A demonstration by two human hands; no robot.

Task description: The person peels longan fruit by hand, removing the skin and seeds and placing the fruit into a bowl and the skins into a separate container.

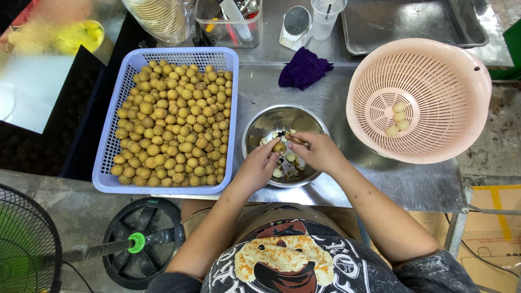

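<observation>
Over a steel bowl (260, 126) my left hand (259, 165) pinches a small round brown fruit (279, 147) between its fingertips. My right hand (317, 152) grips a thin tool (297, 141) whose tip points at that fruit. Peel scraps and pale pieces lie in the bowl under my hands. A blue plastic basket (108, 141) to the left is heaped with several of the same brown fruits (173, 125). At the right a pink colander (434, 65) holds three peeled pale fruits (398, 118).
A purple cloth (304, 68) lies behind the bowl. A metal tray (412, 21), a clear cup (325, 16), a utensil container (230, 21) and a stack of cups (160, 19) stand at the back. A fan (27, 244) and its base (141, 241) sit below the steel counter's edge (412, 190).
</observation>
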